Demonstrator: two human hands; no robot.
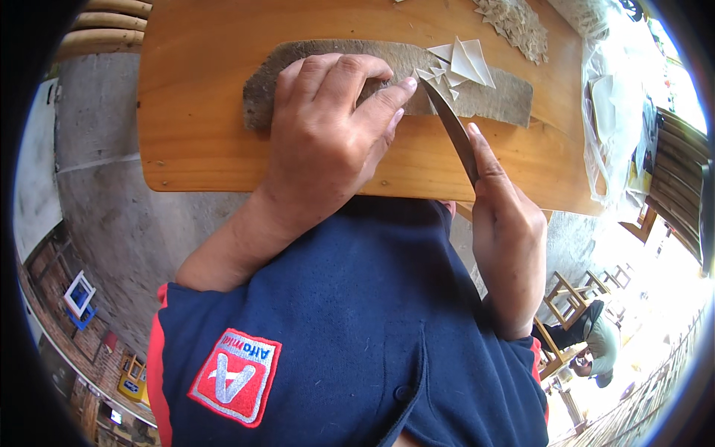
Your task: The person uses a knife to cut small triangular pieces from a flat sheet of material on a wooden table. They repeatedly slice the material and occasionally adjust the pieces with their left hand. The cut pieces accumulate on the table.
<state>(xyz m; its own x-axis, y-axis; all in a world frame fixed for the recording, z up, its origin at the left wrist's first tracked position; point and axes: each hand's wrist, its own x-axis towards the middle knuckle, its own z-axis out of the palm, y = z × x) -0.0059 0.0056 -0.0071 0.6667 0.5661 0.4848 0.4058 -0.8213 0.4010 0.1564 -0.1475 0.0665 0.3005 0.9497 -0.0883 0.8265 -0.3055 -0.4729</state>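
Observation:
My right hand (510, 231) grips a knife (453, 127) with a dark, narrow blade, the index finger stretched along it. The blade slants up and left, and its tip rests among small pale cut pieces (445, 74) on a worn grey-brown wooden board (506, 97). My left hand (324, 130) lies over the board's left half with bent fingers. Its thumb and fingers close in beside the blade tip, on a pale bit mostly hidden by the fingertips. Larger thin pale triangular sheets (471, 63) overlap just right of the tip.
The board lies on an orange-brown wooden table (201, 149), whose near edge is close to my body. A heap of pale cut pieces (514, 26) sits at the far right. A clear plastic bag (599, 134) hangs along the right edge. Another person (596, 346) is at lower right, near wooden stools (566, 298).

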